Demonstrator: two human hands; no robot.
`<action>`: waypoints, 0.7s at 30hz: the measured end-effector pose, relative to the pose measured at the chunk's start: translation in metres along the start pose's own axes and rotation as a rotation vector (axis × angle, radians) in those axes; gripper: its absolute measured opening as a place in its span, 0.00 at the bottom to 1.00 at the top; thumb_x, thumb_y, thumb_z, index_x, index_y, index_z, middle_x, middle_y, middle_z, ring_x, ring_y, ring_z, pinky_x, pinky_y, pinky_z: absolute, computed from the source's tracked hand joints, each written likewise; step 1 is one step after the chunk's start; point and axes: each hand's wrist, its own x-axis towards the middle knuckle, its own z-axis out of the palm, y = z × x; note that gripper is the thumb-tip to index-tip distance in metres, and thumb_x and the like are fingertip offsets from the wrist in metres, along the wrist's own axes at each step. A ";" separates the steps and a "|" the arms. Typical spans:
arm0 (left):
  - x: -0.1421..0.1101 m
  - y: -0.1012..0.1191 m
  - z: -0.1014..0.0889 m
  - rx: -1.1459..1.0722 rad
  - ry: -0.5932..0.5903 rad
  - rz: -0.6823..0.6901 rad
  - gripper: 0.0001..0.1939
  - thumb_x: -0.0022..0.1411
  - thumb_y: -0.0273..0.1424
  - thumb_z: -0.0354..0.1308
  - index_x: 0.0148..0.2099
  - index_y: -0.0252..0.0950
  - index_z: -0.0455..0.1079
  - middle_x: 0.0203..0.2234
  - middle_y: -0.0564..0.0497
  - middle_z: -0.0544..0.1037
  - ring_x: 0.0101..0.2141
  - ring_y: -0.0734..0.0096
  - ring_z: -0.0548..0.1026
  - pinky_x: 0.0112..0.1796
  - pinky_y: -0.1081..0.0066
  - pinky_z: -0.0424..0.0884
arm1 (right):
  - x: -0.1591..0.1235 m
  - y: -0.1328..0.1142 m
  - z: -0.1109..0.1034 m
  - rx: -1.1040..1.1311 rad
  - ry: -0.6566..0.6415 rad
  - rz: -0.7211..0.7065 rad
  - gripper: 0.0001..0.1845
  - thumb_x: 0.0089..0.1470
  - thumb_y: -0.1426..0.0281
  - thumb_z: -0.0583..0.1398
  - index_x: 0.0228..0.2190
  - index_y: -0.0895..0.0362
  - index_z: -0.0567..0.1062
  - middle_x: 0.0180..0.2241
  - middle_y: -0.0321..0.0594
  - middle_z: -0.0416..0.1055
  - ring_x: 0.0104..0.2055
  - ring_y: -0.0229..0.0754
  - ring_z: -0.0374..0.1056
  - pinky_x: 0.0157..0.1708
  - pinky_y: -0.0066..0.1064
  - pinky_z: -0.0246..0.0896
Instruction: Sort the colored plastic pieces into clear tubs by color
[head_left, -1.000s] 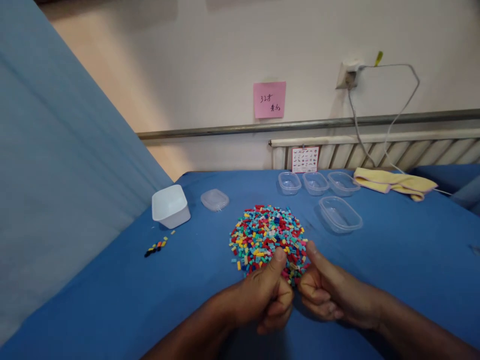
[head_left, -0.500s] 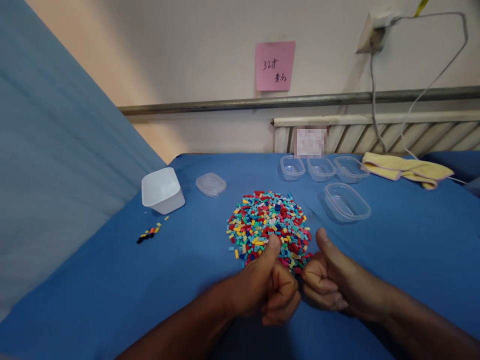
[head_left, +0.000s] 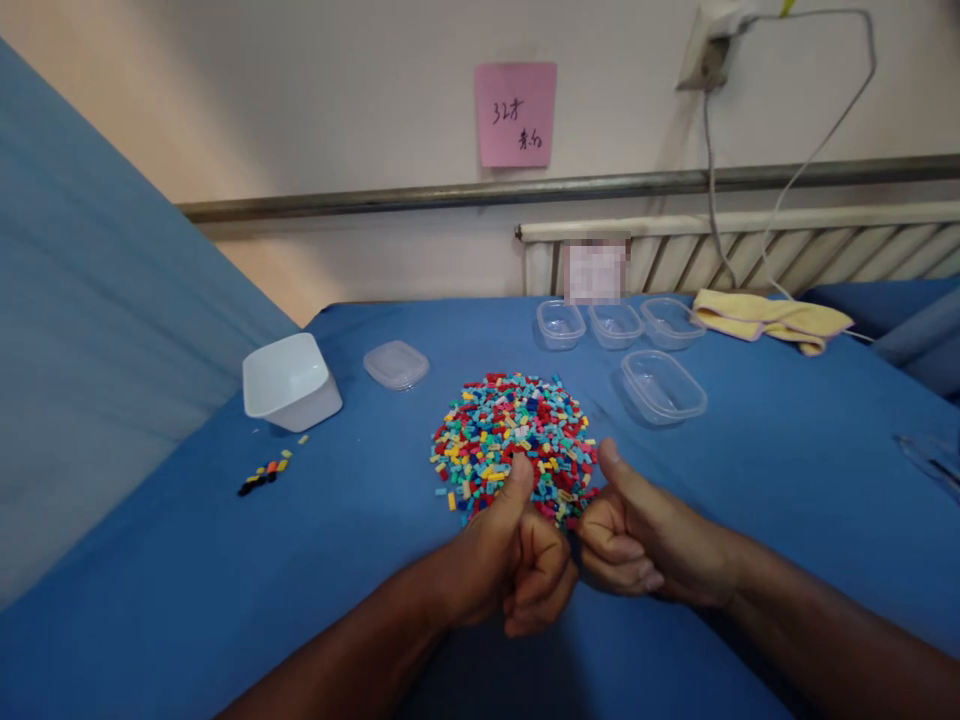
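Observation:
A round heap of small coloured building bricks (head_left: 510, 430) lies on the blue cloth (head_left: 360, 500). In front of its near edge, my left hand (head_left: 517, 560) makes a fist with the thumb pointing up. My right hand (head_left: 637, 540) holds the same pose beside it, thumb raised and fingers curled in. The knuckles of both fists face each other closely. Nothing shows in either hand. Part of the heap's near side is hidden behind the hands.
A white tub (head_left: 292, 385) stands at the left, near several loose bricks (head_left: 262, 473). Beside it lies a clear lid (head_left: 397, 365). Clear plastic containers (head_left: 664, 388) stand at the back right, next to a yellow cloth (head_left: 772, 318). Eyeglasses (head_left: 930, 465) appear at the right edge.
The whole scene has shifted left and slightly up as the camera turned right, bringing the eyeglasses into view. Both hands keep their thumbs-up pose; the heap and containers stay put.

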 end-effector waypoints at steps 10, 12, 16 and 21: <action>-0.001 0.004 0.004 0.177 -0.038 0.010 0.50 0.71 0.75 0.36 0.27 0.34 0.69 0.20 0.49 0.70 0.19 0.76 0.66 0.21 0.73 0.57 | -0.001 0.001 -0.002 -0.059 0.033 0.011 0.47 0.64 0.24 0.41 0.19 0.51 0.58 0.14 0.26 0.49 0.16 0.30 0.40 0.16 0.28 0.34; -0.003 0.005 0.005 0.275 -0.073 -0.050 0.44 0.70 0.72 0.51 0.34 0.32 0.75 0.26 0.48 0.75 0.23 0.76 0.71 0.24 0.75 0.64 | -0.002 0.001 -0.003 -0.066 0.044 0.005 0.46 0.66 0.25 0.44 0.20 0.51 0.59 0.15 0.26 0.50 0.16 0.31 0.40 0.16 0.28 0.35; -0.004 -0.003 0.009 0.275 -0.155 -0.201 0.31 0.66 0.61 0.69 0.46 0.34 0.79 0.33 0.49 0.80 0.29 0.76 0.76 0.31 0.77 0.72 | -0.001 0.000 -0.011 -0.198 0.176 -0.167 0.42 0.69 0.31 0.52 0.21 0.51 0.61 0.17 0.27 0.53 0.18 0.32 0.43 0.18 0.29 0.39; -0.003 -0.012 0.018 0.294 -0.183 -0.165 0.26 0.65 0.54 0.73 0.47 0.35 0.80 0.33 0.51 0.79 0.31 0.76 0.76 0.32 0.78 0.73 | 0.002 -0.004 -0.030 -0.651 0.659 -0.486 0.33 0.69 0.41 0.62 0.25 0.53 0.70 0.21 0.31 0.63 0.23 0.36 0.54 0.25 0.31 0.49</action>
